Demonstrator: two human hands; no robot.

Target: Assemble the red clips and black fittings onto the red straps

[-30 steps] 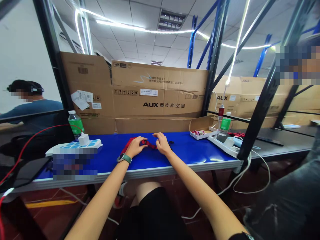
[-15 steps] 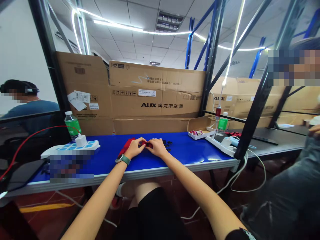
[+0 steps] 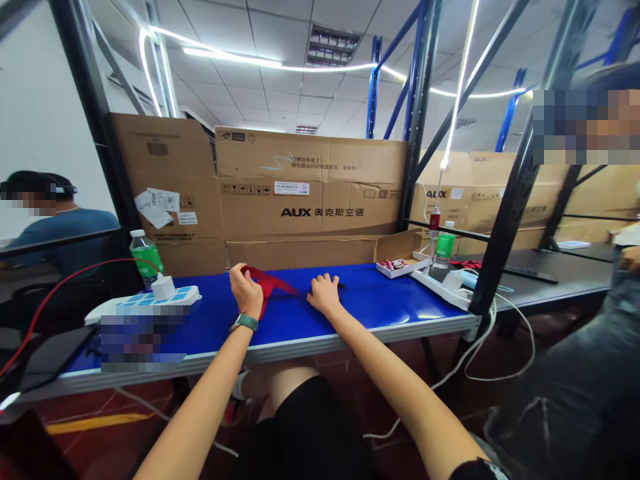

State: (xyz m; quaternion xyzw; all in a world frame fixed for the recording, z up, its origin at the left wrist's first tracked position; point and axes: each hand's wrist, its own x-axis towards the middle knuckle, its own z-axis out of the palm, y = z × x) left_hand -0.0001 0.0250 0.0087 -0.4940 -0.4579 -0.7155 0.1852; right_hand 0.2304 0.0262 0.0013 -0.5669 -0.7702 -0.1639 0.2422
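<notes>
The left hand (image 3: 246, 291) pinches the limp red fabric strap (image 3: 266, 283) on the blue tabletop (image 3: 380, 300); it is light and soft, best taken by its end; the right hand (image 3: 324, 295) lies open, holding nothing, just beside small black pieces (image 3: 341, 285).

The left forearm (image 3: 216, 373) was bare and wore a smartwatch (image 3: 245, 323) at the wrist, its strap green and its case dark. The right forearm (image 3: 395, 393) was bare too, and a black sleeve (image 3: 480, 471) with a pale marking on it showed at the bottom edge of the view, near the elbow. Black shorts (image 3: 305, 433) covered the lap, and a white sock or shoe (image 3: 242, 385) showed below the counter (image 3: 280, 347).
</notes>
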